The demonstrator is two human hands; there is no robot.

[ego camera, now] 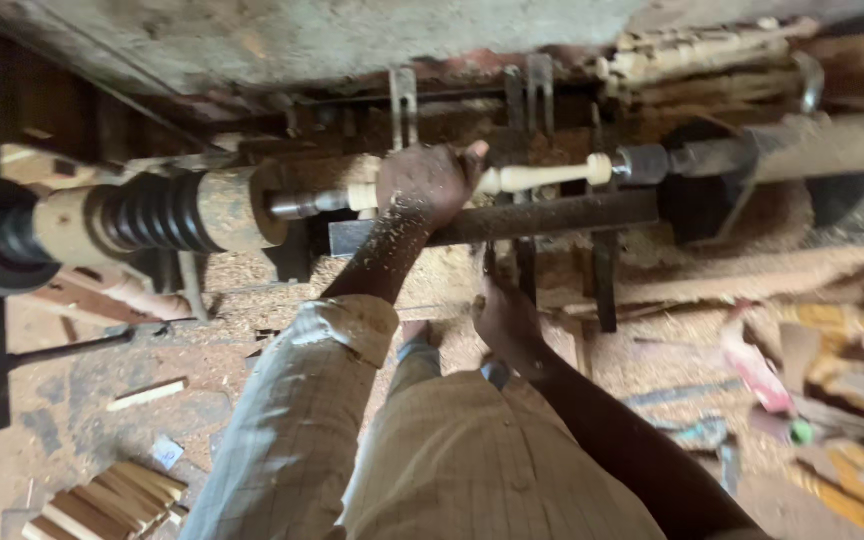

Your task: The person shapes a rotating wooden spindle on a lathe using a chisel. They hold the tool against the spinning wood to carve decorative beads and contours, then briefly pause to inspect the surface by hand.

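A pale turned spindle [542,178] sits mounted in the lathe [152,215], its middle hidden where my left hand [430,185] wraps over it, while my right hand [505,318] clenches something I cannot make out below the tool rest [552,213].

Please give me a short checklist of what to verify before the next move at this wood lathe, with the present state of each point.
1. Left hand grips the pale spindle: ok.
2. Spindle sits between both lathe ends: ok.
3. Tool rest bar lies just below the spindle: ok.
4. Right hand holds a tool: cannot tell, blurred.
5. Rolled sleeve is clear of the spindle: ok.
6. Spindle turning or stopped: cannot tell.
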